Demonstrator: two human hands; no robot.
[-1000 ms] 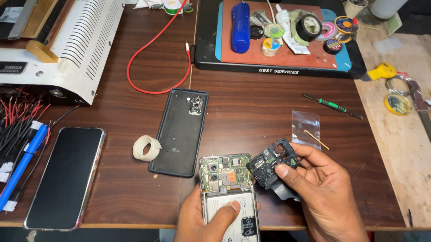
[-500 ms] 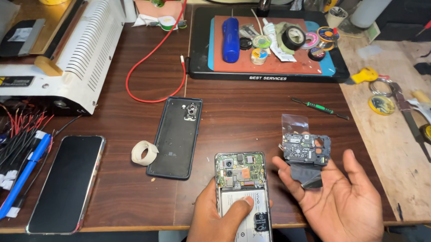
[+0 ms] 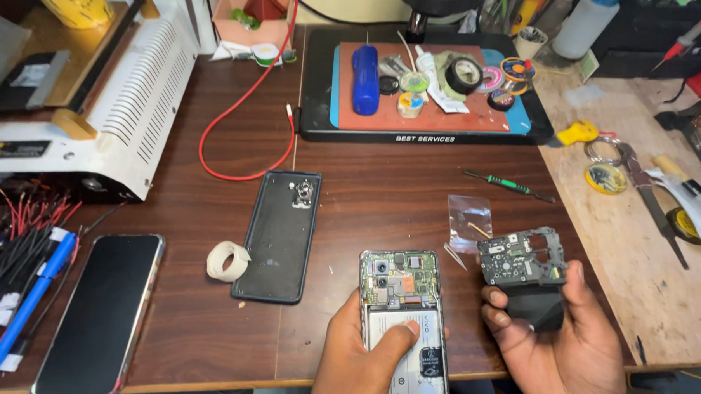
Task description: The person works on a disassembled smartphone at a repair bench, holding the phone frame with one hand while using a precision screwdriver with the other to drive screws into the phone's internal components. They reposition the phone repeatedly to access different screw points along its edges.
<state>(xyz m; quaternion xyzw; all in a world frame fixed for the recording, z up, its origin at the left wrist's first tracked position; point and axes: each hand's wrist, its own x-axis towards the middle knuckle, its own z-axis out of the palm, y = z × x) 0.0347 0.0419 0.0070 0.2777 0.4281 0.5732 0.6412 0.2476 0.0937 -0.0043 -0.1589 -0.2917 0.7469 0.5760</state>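
Left hand [image 3: 368, 361] at bottom centre grips the opened phone [image 3: 404, 323], thumb pressed on its battery; right hand [image 3: 555, 336] at lower right, fingers curled, pinches the black inner cover plate [image 3: 523, 261] above the worktop [image 3: 381, 198]; plate looks light, thin, rigid but prob. fragile w/ contacts, so best held by its edges; count: 1 opened phone, 1 plate, 1 back cover [image 3: 279, 233] left of centre, 1 intact phone [image 3: 102, 313] lower left.

Even, fairly bright light from above; soft short shadows under both hands, mild sheen on the dark bench [image 3: 381, 198]; sharp centre, slight wide-angle stretch and softness at the edges
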